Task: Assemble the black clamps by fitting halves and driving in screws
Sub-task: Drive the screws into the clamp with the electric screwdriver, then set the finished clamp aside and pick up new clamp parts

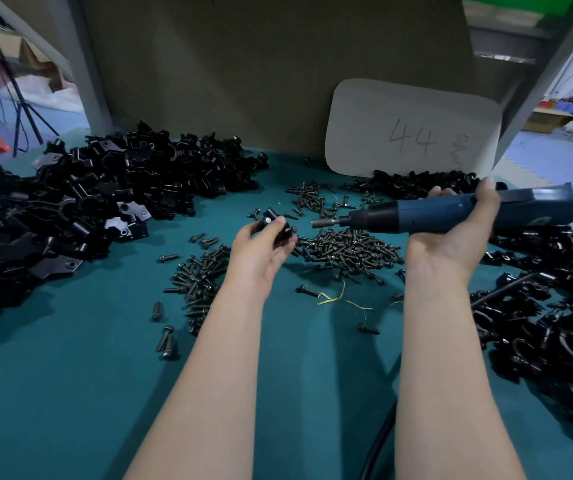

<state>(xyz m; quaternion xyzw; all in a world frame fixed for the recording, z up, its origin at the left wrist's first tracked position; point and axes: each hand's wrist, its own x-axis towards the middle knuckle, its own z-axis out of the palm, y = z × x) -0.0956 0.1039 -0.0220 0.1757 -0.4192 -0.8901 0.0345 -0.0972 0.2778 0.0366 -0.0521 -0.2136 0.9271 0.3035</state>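
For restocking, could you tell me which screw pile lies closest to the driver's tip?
The middle pile, right by the bit of the screwdriver; the left pile and far pile sit farther away.

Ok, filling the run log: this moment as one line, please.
left hand: holds black clamp | right hand: grips electric screwdriver, bit pointing at clamp, not touching | screws: loose pile on green table

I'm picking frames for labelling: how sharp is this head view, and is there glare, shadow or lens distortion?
Head view: wide-angle distortion bends the posts near the edges; the left hand and clamp are slightly soft, as is the driver in the right hand; small glints speckle the halves pile; the arms throw soft shadows on the table; the bright corners are blurred.
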